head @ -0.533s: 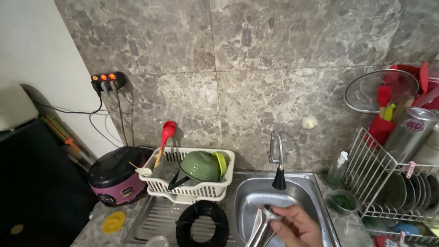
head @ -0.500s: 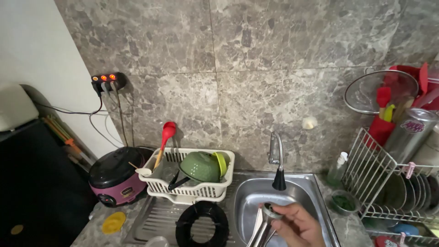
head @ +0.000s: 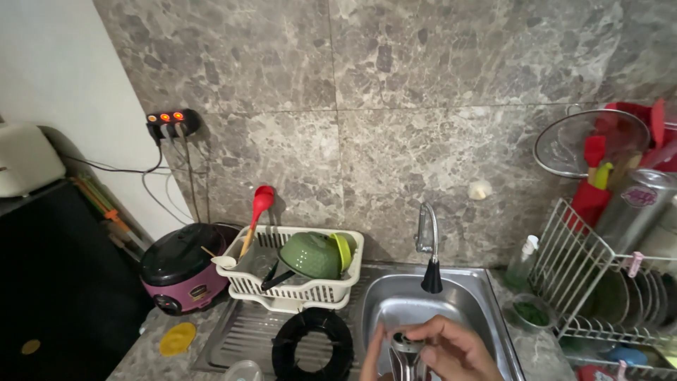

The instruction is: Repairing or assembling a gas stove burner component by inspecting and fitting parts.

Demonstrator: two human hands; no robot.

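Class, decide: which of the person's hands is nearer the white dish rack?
Left. The left hand is at the sink's rack-side edge; the right hand lies farther from the white dish rack, over the basin.

Both hands run off the bottom edge, so wrists and palms are out of sight, and which fingers wrap the shiny metal utensil handles can't be told; their working ends are cut off too. The clear round lid is sliced by the bottom edge. On the right, the white wire dish rack spills past the frame, plates in it blurred.
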